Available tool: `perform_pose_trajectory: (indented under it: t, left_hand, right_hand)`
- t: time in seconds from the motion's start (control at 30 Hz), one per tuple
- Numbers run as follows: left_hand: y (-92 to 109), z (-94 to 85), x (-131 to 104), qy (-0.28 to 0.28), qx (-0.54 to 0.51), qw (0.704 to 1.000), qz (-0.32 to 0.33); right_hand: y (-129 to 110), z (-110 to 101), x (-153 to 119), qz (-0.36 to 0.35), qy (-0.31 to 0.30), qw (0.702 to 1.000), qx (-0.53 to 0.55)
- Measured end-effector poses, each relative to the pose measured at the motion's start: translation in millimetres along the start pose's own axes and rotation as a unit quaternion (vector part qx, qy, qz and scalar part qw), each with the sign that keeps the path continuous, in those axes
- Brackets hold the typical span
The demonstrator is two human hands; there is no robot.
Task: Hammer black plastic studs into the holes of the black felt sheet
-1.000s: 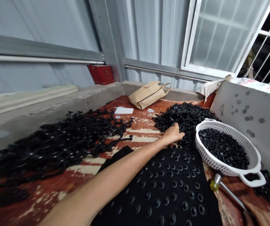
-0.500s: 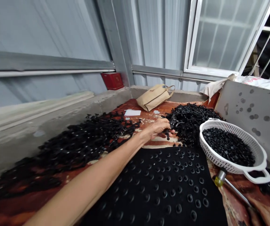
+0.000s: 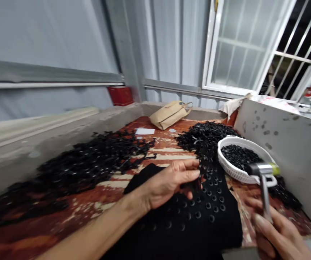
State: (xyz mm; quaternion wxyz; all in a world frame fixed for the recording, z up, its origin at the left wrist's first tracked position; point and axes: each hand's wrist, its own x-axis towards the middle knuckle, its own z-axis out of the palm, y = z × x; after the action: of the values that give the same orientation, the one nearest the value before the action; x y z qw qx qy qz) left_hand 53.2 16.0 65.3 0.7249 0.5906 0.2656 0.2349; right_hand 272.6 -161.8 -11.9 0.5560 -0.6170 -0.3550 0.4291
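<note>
My left hand (image 3: pixel 175 177) is closed around a black plastic piece, held above a black mat (image 3: pixel 212 227) dotted with round black studs. The piece is mostly hidden by my fingers. At the lower right, my right hand (image 3: pixel 277 231) grips the shaft of a small hammer (image 3: pixel 264 168) with a dark face on one side and a yellow-green one on the other. The hammer is raised, its head in front of the near edge of a white basket (image 3: pixel 228 168) that holds small black parts (image 3: pixel 238 155).
Black plastic pieces form a long heap (image 3: pixel 90 162) on the left and another pile (image 3: pixel 209 135) behind the mat. A tan bag (image 3: pixel 169 115), white paper (image 3: pixel 144 131) and a red box (image 3: pixel 120 95) lie farther back. A spotted pale panel (image 3: pixel 288 144) borders the right side.
My left hand has come back from the rear pile to over the mat with a piece. My right hand has lifted the hammer off the surface. The view has shifted slightly to the right.
</note>
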Motion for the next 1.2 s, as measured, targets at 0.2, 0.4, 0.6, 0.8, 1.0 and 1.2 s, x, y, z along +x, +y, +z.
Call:
perform_pose_trajectory:
  t: [0.2,0.4,0.6,0.8,1.0,1.2]
  left_hand:
    - [-32.0,60.5,-21.5,-0.11,-0.015,0.994,0.001]
    - [-49.2,70.8,-32.9,-0.09,-0.02,0.996,-0.014]
    - [-58.3,87.6,-27.4,-0.032,0.03,0.999,-0.007]
    - [-67.1,109.3,-19.8,0.005,-0.054,0.998,-0.011]
    - [-75.6,127.1,-16.5,0.045,-0.08,0.995,-0.042]
    - [-85.5,116.5,-33.7,0.195,-0.128,0.972,0.003]
  right_hand:
    - [-52.7,46.1,9.9,-0.068,-0.116,0.986,0.094]
    - [-34.1,44.5,3.1,-0.028,-0.124,0.981,0.145]
    - [-22.0,22.3,-4.7,-0.039,-0.058,0.981,0.183]
    - [-13.0,6.9,-13.2,-0.062,0.015,0.981,0.184]
    - [-4.6,-9.5,-15.0,-0.083,0.062,0.982,0.156]
    - [9.4,-40.8,10.8,-0.103,0.141,0.979,0.1]
